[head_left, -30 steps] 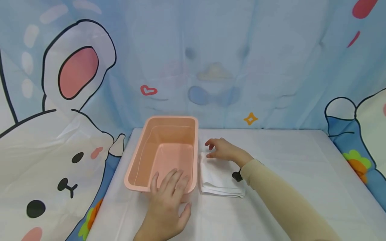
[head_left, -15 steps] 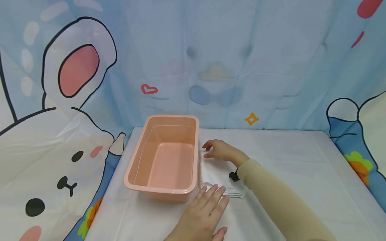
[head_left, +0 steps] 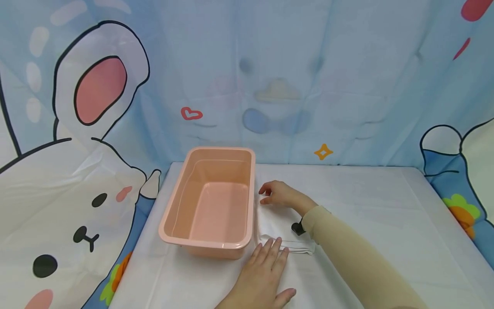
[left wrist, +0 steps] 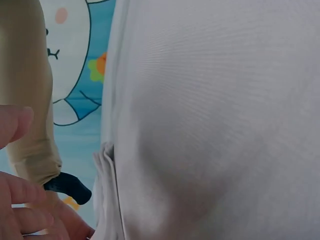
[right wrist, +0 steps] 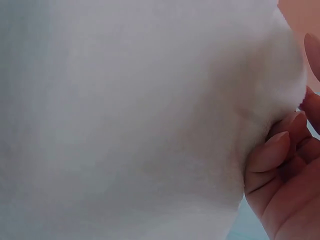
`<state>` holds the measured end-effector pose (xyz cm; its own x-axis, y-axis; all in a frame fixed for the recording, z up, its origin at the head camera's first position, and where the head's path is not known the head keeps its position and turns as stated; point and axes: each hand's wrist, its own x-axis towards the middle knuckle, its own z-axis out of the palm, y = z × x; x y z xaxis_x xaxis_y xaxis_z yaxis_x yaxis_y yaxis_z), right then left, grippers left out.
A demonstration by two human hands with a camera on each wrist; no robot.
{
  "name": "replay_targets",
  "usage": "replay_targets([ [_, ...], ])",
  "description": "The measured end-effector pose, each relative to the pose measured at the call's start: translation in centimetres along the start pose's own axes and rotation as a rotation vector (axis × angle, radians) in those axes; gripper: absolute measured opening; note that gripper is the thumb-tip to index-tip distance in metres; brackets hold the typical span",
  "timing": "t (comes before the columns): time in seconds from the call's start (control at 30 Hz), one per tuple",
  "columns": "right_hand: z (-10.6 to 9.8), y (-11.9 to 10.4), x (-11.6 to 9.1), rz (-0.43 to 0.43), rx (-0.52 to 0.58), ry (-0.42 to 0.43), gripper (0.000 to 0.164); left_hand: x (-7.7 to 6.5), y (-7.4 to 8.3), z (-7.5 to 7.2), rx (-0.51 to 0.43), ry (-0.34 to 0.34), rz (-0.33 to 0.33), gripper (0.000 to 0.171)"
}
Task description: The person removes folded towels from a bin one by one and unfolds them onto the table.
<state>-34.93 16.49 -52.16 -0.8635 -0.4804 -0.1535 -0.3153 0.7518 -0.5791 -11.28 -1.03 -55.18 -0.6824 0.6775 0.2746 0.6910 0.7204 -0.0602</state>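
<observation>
A folded white cloth (head_left: pixel 275 219) lies on the table right beside the peach-coloured basin (head_left: pixel 194 245). My right hand (head_left: pixel 283 194) is at the cloth's far left corner, fingers curled. In the right wrist view, the curled fingers (right wrist: pixel 267 152) meet the edge of the cloth (right wrist: pixel 150 100), which creases and bulges there. My left hand (head_left: pixel 259 274) has straight, slightly spread fingers, with the fingertips over the cloth's near edge. From the left wrist, layered folds of the cloth (left wrist: pixel 107 195) show beside the fingers (left wrist: pixel 25 192).
The basin has nothing in it. A white sheet (head_left: pixel 370 214) covers the table, and a blue cartoon curtain (head_left: pixel 347 64) hangs behind it. A black strap piece (head_left: pixel 298 228) shows at the right cuff, and the right sleeve (head_left: pixel 355 253) crosses the table's right side.
My left hand has moved right, from the basin's near rim to the cloth's near edge. The right hand has shifted slightly left and stays at the far corner.
</observation>
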Motion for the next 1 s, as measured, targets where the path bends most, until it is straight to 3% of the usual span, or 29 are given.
replay_targets([
  [0.17,0.1,0.1,-0.2,-0.014,0.005,0.03,0.015,0.2,0.2,0.8,-0.008,-0.042,-0.085,0.089],
  [0.4,0.0,0.6,-0.7,-0.067,0.009,0.077,0.01,0.4,0.4,1.5,-0.071,-0.16,-0.191,0.088],
  [0.8,-0.7,1.1,-1.8,-0.079,0.075,0.119,0.004,0.6,0.6,2.1,-0.124,-0.28,-0.234,0.09],
  [1.0,-1.0,1.2,-2.3,-0.053,0.09,0.141,0.008,0.5,0.9,2.3,-0.121,-0.302,-0.246,0.09],
])
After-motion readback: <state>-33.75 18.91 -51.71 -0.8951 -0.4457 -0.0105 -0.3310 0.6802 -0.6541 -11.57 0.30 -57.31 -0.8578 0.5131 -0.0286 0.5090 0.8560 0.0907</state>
